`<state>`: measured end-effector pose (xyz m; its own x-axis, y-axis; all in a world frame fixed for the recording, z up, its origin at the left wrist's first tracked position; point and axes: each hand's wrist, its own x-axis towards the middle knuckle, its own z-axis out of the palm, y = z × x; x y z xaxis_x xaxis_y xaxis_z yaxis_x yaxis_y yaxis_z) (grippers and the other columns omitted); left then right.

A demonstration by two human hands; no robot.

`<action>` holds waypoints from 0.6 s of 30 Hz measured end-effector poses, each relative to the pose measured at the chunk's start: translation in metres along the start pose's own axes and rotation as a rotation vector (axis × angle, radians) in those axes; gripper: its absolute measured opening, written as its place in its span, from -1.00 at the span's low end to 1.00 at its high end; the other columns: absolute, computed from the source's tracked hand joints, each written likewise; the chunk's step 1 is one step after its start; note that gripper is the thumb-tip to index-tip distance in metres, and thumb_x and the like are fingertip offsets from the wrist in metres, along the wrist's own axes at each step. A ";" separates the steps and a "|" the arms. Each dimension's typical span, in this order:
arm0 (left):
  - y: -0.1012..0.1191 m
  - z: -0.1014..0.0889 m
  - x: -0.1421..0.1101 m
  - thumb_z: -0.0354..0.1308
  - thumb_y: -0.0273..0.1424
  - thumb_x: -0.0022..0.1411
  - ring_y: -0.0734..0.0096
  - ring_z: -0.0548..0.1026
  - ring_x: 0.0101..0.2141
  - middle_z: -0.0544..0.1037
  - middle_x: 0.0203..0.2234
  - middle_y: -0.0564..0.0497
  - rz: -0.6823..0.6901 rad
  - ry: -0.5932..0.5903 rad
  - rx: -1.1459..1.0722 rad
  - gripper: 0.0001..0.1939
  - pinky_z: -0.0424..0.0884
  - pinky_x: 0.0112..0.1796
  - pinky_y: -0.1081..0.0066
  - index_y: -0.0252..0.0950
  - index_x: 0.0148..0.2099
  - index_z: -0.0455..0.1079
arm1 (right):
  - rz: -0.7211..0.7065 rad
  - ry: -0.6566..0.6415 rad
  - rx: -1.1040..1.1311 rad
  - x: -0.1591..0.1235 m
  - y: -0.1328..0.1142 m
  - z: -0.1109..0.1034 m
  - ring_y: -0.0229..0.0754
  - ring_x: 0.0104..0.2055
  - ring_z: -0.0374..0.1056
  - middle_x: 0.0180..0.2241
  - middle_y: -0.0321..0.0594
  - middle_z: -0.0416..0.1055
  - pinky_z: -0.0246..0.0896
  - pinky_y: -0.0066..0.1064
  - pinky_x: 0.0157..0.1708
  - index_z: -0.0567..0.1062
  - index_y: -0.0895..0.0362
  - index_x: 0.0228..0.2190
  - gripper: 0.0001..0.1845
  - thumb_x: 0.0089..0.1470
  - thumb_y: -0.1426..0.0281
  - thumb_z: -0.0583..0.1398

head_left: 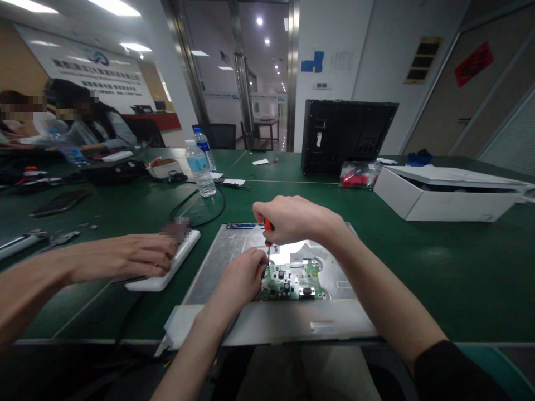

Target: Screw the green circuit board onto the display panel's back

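Note:
My right hand [284, 218] is wrapped round the orange-and-black handle of a screwdriver [268, 225], held upright. Its thin shaft points down to the upper left corner of a green circuit board [292, 281]. Beside that corner, the fingers of my left hand [246, 273] are pinched together close to the screwdriver's tip; what they grip is hidden. The board lies on a flat silvery metal panel [213, 267], which looks like the back of a display. A pale strip [292, 326] runs along the panel's near edge.
At left, another person's hand [137, 256] rests by a white power strip [184, 256]. Water bottles [201, 172] stand beyond it. Farther back are a black monitor casing [346, 136] and, at right, a white box [451, 200]. Pliers [58, 239] and a phone [61, 202] lie far left.

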<state>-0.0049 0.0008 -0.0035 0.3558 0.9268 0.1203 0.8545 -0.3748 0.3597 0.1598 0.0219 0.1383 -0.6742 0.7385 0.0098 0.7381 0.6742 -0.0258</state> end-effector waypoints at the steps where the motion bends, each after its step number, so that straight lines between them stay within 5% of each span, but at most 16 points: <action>1: 0.000 0.000 0.000 -0.01 -0.57 0.24 0.28 0.46 -0.33 0.48 -0.37 -0.01 -0.003 -0.001 0.003 -0.84 0.28 -0.30 0.36 -0.27 -0.33 0.34 | -0.001 0.002 0.002 0.000 0.000 0.000 -0.12 -0.31 0.40 -0.23 -0.07 0.52 -0.02 -0.41 -0.50 0.41 0.14 -0.12 -0.67 0.01 0.42 0.15; 10: -0.003 0.001 0.000 0.00 -0.54 0.25 0.26 0.47 -0.29 0.50 -0.32 -0.03 0.009 0.002 -0.007 -0.86 0.29 -0.28 0.35 -0.25 -0.32 0.34 | 0.059 0.027 -0.003 0.004 0.000 0.000 -0.08 -0.28 0.42 -0.34 -0.09 0.53 0.08 -0.39 -0.40 0.51 0.15 -0.24 -0.57 0.16 0.03 0.17; 15: -0.002 0.001 0.001 0.01 -0.55 0.24 0.27 0.46 -0.32 0.49 -0.35 -0.03 -0.006 -0.004 0.007 -0.86 0.28 -0.29 0.35 -0.26 -0.32 0.35 | 0.012 0.046 -0.012 0.003 0.000 0.000 -0.12 -0.30 0.40 -0.29 -0.09 0.53 0.03 -0.40 -0.43 0.48 0.14 -0.17 -0.74 0.17 0.26 0.15; 18: -0.002 0.002 0.001 0.01 -0.56 0.23 0.28 0.46 -0.32 0.50 -0.36 -0.02 -0.005 0.004 -0.009 -0.85 0.28 -0.30 0.36 -0.25 -0.32 0.36 | -0.036 0.031 0.000 0.001 0.001 0.001 -0.13 -0.31 0.39 -0.25 -0.10 0.52 -0.01 -0.42 -0.47 0.42 0.14 -0.10 -0.68 0.07 0.36 0.19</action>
<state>-0.0055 0.0024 -0.0056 0.3497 0.9289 0.1221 0.8528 -0.3696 0.3690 0.1600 0.0235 0.1376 -0.6991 0.7138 0.0417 0.7135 0.7002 -0.0245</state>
